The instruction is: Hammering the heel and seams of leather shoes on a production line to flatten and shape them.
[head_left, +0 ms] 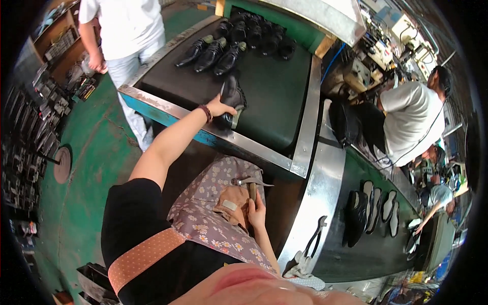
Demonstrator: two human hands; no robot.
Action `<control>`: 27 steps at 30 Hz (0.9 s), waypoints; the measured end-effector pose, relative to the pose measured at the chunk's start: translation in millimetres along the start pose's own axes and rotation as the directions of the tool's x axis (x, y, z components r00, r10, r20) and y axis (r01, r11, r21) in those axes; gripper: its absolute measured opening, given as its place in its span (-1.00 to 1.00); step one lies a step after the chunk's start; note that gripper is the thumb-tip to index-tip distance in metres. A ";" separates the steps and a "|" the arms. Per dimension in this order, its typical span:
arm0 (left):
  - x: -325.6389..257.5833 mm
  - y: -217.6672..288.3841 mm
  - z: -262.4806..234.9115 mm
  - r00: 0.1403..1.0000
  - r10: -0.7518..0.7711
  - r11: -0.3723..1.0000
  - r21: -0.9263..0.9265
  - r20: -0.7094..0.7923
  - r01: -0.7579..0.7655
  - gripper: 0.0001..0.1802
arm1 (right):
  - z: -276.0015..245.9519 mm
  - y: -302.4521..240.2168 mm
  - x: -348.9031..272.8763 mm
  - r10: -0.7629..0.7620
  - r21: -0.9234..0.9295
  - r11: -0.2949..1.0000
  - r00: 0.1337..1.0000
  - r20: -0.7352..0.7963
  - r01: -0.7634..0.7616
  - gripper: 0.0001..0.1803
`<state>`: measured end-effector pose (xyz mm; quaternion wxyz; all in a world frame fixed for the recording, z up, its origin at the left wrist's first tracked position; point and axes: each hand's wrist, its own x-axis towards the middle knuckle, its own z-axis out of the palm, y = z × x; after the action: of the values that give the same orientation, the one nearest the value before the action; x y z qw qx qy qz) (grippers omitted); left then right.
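My left hand point(219, 107) is closed round the heel end of a black leather lace-up shoe point(232, 92) at the near edge of the dark conveyor belt point(274, 107). A beaded bracelet circles that wrist. Down at my lap, my right hand point(257, 211) grips the wooden handle of a hammer point(251, 182), whose metal head points left and tapers to the right. Under the hammer lies a brown leather-like piece point(235, 202) with a pale patch, on my floral apron point(198, 198).
Several black shoes point(208, 53) stand at the belt's far end. Pincers point(318, 236) and a pale glove point(300, 264) lie on the metal ledge point(317, 188) to the right. Beyond are more shoes point(358, 213) on a second belt. A person point(124, 30) stands far left; another point(412, 112) works at right.
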<state>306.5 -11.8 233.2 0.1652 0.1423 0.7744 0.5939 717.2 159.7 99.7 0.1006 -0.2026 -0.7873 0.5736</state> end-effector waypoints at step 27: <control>-245.3 8.6 39.0 0.886 0.441 0.349 -0.882 -0.142 -0.316 -0.47 | 43.1 -128.3 -42.6 0.381 0.503 0.702 0.863 0.333 -0.504 -0.27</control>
<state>545.3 -77.8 253.4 0.1191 0.2452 0.2816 0.9200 712.4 70.7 210.1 -0.0657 -0.2868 -0.5101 0.8082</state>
